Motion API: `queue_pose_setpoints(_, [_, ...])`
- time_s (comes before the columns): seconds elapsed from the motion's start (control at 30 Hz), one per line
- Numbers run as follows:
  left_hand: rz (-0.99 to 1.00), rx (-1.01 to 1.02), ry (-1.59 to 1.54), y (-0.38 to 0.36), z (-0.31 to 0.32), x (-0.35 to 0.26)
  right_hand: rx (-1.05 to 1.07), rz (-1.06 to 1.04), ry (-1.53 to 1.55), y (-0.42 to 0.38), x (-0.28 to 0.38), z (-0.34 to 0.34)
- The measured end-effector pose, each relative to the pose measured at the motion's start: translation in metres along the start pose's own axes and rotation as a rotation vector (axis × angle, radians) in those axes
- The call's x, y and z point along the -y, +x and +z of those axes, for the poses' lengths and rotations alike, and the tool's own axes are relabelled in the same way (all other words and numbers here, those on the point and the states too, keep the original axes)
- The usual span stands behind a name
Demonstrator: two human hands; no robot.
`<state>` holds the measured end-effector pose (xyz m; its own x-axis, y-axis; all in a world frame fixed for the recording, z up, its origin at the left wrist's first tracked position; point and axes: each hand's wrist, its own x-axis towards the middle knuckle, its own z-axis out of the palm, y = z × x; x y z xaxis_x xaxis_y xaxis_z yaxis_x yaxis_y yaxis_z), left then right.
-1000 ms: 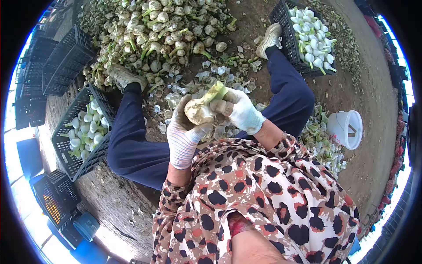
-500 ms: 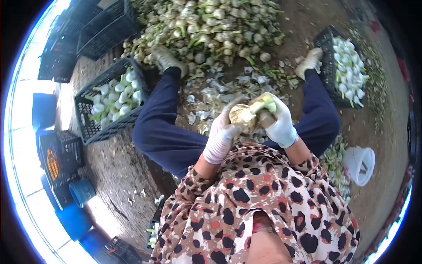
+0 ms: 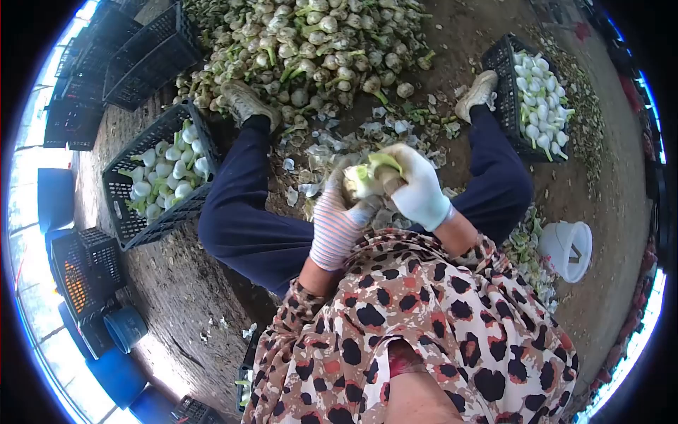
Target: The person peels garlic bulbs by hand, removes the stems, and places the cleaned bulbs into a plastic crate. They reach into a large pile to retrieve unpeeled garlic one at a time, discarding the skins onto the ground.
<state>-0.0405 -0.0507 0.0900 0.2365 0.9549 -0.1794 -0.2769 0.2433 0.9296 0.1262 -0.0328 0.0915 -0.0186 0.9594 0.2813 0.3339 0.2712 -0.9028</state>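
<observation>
I sit on the ground with both legs stretched out. My left hand (image 3: 337,215), in a striped glove, cups a garlic bulb (image 3: 361,180) with a green stem from below. My right hand (image 3: 418,189), in a white glove, closes over the bulb's top and right side. Both hands hold it above a litter of peeled skins (image 3: 332,152) between my legs. A large pile of unpeeled garlic (image 3: 311,42) lies beyond my feet.
A black crate of cleaned white bulbs (image 3: 159,173) stands by my left leg, another one (image 3: 533,95) by my right foot. Empty black crates (image 3: 134,56) are stacked at the far left. A white bucket (image 3: 568,249) lies at the right, blue containers (image 3: 123,328) at the lower left.
The bulb has turned in my hands and shows whiter flesh now, with the dirty outer skin less visible. My right hand has closed further over its top. The camera view has shifted slightly.
</observation>
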Motion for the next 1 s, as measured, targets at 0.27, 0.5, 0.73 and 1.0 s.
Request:
queue_pose_setpoints(0.27, [-0.008, 0.066, -0.159, 0.005, -0.011, -0.003, 0.196, 0.172, -0.223, 0.015, -0.060, 0.009])
queue_pose_setpoints(0.5, [0.043, 0.114, -0.073, 0.000, -0.004, -0.006, 0.388, 0.356, 0.180, -0.014, -0.113, -0.012])
queue_pose_setpoints(0.73, [0.288, 0.067, 0.612, 0.008, -0.006, -0.005, 0.340, 0.584, 0.837, -0.017, -0.010, -0.029])
queue_pose_setpoints(1.0, [0.383, 0.052, 1.054, 0.011, -0.007, -0.010, 0.306, -0.073, -0.179, -0.016, 0.012, -0.029])
